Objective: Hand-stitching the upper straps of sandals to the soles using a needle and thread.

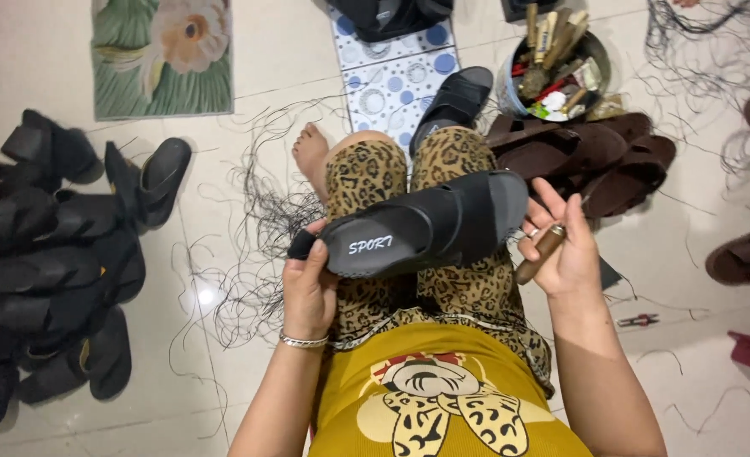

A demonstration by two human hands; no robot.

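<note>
Left hand [309,283] grips the heel end of a black rubber slip-on sandal [421,227], propped across the lap, sole up for access. Right hand [561,250] closes round a brown wooden-handled tool [541,252] beside the toe. Pile of black sandals [49,254] on the floor, left.

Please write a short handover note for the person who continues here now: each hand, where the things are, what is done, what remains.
Left hand: grips the heel of the black sandal, held over the lap.
Right hand: holds a brown-handled tool, off the sandal.
Black sandals piled on the floor at left, brown sandals at right, tool bowl ahead, loose thread around.
Done: cannot tell.
Left: the sandal in hand.
</note>
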